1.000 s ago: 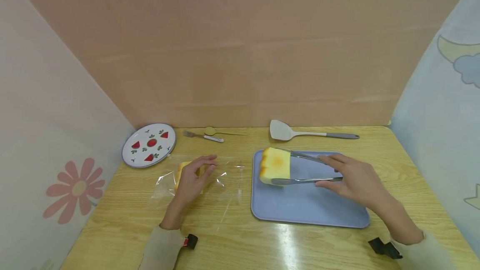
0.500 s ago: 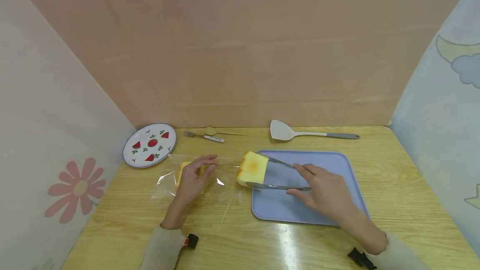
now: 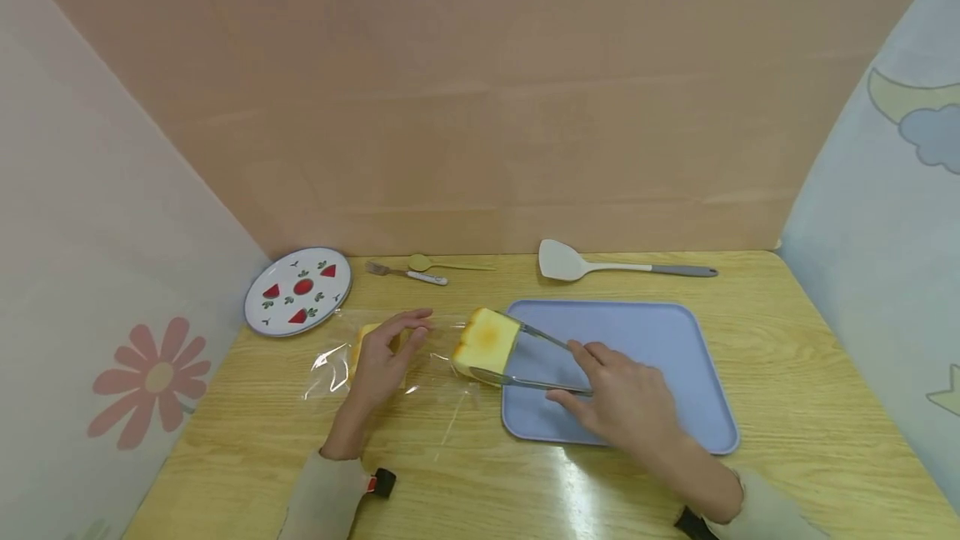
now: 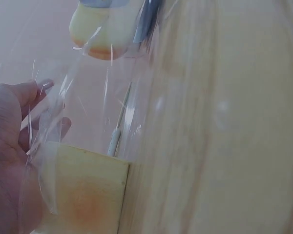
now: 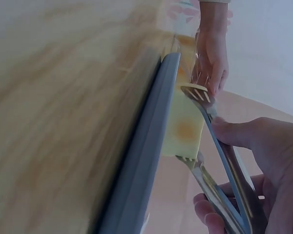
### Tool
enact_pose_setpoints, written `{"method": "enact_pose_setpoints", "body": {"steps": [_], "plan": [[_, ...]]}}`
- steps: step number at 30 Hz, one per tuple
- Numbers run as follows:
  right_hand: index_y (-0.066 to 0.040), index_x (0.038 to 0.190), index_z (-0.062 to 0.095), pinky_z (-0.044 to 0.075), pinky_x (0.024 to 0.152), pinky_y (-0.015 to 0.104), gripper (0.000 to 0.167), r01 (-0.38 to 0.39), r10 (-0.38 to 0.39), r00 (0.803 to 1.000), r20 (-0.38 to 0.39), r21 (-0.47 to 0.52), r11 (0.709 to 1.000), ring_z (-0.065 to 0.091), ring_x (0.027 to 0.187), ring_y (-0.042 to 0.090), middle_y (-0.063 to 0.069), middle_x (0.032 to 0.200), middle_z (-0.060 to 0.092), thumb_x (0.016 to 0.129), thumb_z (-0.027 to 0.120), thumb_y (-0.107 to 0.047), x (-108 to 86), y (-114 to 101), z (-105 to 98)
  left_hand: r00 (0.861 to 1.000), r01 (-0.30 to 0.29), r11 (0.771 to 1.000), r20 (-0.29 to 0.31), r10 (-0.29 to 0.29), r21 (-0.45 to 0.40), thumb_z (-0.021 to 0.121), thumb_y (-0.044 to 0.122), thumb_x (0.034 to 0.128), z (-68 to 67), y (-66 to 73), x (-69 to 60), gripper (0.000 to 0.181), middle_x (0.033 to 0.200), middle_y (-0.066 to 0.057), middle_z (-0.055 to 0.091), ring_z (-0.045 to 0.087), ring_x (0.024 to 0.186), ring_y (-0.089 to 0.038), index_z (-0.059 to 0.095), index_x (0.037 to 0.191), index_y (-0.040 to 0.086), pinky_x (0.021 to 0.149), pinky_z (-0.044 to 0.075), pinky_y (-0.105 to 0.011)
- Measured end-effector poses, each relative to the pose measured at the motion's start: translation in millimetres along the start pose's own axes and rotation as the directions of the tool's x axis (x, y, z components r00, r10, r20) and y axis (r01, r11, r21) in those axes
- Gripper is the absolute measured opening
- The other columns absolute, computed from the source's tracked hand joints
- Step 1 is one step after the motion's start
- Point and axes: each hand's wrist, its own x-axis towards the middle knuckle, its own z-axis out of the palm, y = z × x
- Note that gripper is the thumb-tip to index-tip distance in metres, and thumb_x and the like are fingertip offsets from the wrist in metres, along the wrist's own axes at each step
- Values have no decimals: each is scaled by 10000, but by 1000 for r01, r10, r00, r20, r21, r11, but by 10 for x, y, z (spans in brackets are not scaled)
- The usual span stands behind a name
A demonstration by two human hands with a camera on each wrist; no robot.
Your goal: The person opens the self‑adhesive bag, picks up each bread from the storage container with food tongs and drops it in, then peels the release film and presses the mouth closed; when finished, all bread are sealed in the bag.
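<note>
My right hand grips metal tongs, whose ends clamp a thick slice of bread. The slice hangs at the left edge of the blue tray, by the mouth of a clear plastic bag. How far it reaches into the bag is hard to tell. My left hand holds the bag's raised film with curled fingers; film crosses them in the left wrist view. A second bread slice lies inside the bag under that hand, partly hidden in the head view.
A watermelon-patterned plate stands at the back left. Beside it lie a fork and a small yellow spoon. A white spatula with a grey handle lies behind the tray. Walls close off the back and both sides.
My right hand has carried the bread slice in the tongs leftward, from over the tray to the bag's mouth. The slice has tilted slightly. My left hand has stayed nearly still.
</note>
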Motion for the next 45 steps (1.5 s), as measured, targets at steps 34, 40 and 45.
{"method": "enact_pose_setpoints", "body": {"steps": [34,40,45], "plan": [[-83,1176,811,423,420,214,716,87,-88,995,51,12,996,634,598,141,23,956,757,758,967,-644,93,-217,-19,999,-44,999,6,44,18,759,-2,1033,15,-38,-23,80,1408,-184,743,646,1393,-403,807,1094,20,1199,426,-189],[-99,1209,828,477,459,245,660,37,-47,993,105,99,994,702,677,176,30,1019,787,781,977,-578,254,-107,88,1000,-20,999,-2,20,41,704,36,1083,6,-56,-21,110,1410,-116,755,659,1381,-383,812,1071,18,1178,421,-175],[-86,1247,822,490,462,246,687,53,-63,992,105,103,993,718,691,180,38,1044,794,802,959,-591,282,-61,125,999,-33,997,-25,35,67,664,21,1102,12,-29,-1,143,1383,-133,765,676,1365,-395,788,1055,-34,1162,438,-159]]}}
